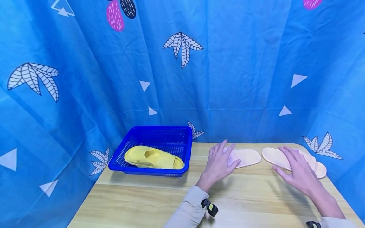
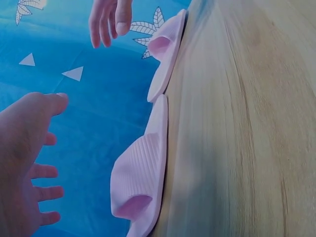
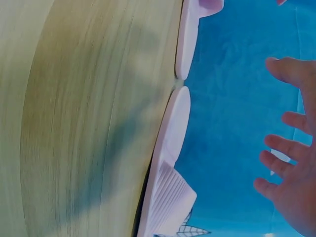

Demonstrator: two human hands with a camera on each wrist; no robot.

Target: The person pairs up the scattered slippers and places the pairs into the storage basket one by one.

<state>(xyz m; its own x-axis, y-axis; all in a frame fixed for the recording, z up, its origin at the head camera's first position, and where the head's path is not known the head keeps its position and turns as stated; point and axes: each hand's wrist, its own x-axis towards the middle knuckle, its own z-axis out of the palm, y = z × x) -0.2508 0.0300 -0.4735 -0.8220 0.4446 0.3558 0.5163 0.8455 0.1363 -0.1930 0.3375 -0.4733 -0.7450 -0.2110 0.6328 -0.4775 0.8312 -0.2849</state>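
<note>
Hovering empty and loosely spread, the left hand (image 1: 219, 161) overhangs a pale-pink rubbery slipper (image 1: 246, 157), the right hand (image 1: 302, 174) its mate (image 1: 276, 157), roughly end-to-end, right of the blue plastic basket (image 1: 154, 172).

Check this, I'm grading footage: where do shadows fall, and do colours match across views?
Head view: soft shadows on the table near the left hand and right hand; slippers look washed out, nearly cream. Left wrist view: a blurry-edged shadow on the table beside the nearer slipper, which looks pink. Right wrist view: a long, diffuse bluish shadow across the table; slippers pale pink, so colours differ.
</note>
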